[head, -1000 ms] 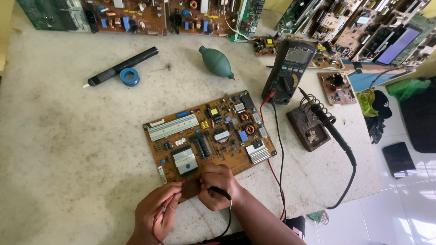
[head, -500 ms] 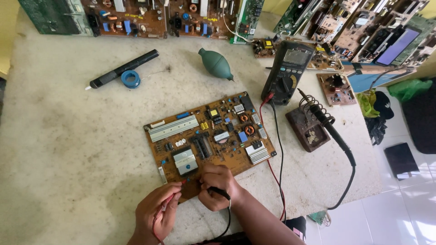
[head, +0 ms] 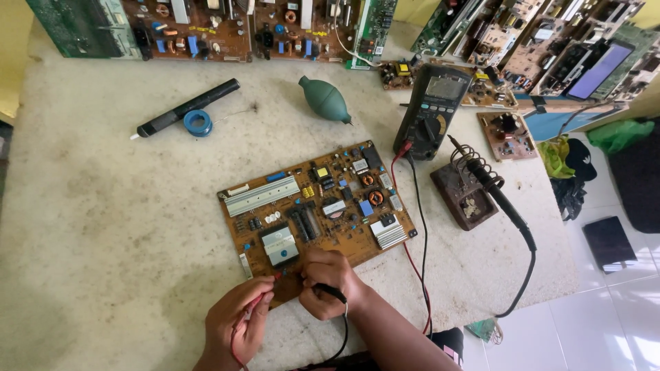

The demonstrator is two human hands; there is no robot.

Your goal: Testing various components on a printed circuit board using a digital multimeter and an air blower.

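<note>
Pale stone counter (head: 103, 227), scuffed. Brown power-supply circuit board (head: 316, 206) lies flat mid-counter, component side up: stiff, light, likely fragile at its soldered parts; best taken by the bare edges, not the heat sinks. Multimeter (head: 433, 110) stands propped behind it, leads trailing down toward the hands. Soldering iron (head: 495, 192) rests in its coil stand, right of the board. Right hand (head: 330, 285), fingers pinched on the black probe (head: 331, 292) at the board's near edge. Left hand (head: 237, 326), fingers closed on the red probe (head: 256, 302).
</note>
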